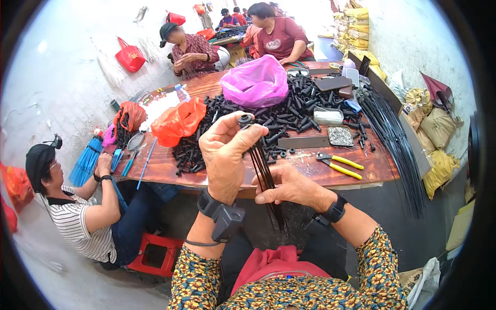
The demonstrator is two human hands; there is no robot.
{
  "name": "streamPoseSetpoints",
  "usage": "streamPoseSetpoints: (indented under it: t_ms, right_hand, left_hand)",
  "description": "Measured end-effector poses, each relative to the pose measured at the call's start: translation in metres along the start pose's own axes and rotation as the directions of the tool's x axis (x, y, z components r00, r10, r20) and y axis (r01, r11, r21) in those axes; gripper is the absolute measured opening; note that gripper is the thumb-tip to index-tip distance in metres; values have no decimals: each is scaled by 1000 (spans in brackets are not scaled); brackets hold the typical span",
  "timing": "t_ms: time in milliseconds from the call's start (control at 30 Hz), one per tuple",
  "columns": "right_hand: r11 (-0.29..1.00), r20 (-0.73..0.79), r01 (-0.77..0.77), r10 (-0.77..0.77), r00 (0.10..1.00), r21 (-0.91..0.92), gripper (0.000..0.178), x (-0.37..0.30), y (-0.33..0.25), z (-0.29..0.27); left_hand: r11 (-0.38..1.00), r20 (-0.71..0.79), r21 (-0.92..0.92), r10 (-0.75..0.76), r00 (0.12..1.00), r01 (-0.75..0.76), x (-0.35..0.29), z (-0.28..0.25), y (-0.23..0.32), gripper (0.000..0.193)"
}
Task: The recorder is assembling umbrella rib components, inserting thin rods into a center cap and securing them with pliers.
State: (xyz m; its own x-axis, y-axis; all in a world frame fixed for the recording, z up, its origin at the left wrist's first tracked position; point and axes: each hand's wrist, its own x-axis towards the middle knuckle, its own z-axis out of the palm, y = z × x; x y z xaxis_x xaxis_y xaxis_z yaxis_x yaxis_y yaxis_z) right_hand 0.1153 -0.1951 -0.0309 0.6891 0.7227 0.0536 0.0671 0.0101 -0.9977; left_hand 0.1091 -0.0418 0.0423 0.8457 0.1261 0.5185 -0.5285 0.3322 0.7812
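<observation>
In front of me, over the table's near edge, my left hand (226, 155) is raised and closed. Its thumb and fingers pinch a small round black fitting (245, 120) with a ring-like top. A bundle of thin black strips (262, 166) hangs from below that fitting, fanned slightly apart. My right hand (294, 187) is lower down, thumb and fingers closed around the strips. The strips' lower ends dangle above my lap. Just beyond my hands lies a pile of short black plastic tubes (299, 106). Yellow-handled cutting pliers (341, 163) rest on the table to the right.
A tin of small metal bits (340, 136) and a clear box (328, 116) stand right of the pile. Long black strips (395, 144) overhang the table's right edge. Pink (254, 85) and orange (178, 121) bags lie beyond. A co-worker (82, 206) sits left; others work farther back.
</observation>
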Motion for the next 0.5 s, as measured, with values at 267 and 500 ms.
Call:
streamPoseSetpoints:
  t_ms: [267,500]
  right_hand:
    - [987,170,64,-38,985,-146,16,-3,47,-8]
    - [1000,324,5,-7,946,5,23,-20,99,6]
  left_hand:
    - [956,417,20,-275,867,293,-35,-24,-16,28]
    - [918,515,-115,-273,813,381,-83,-35,-61,53]
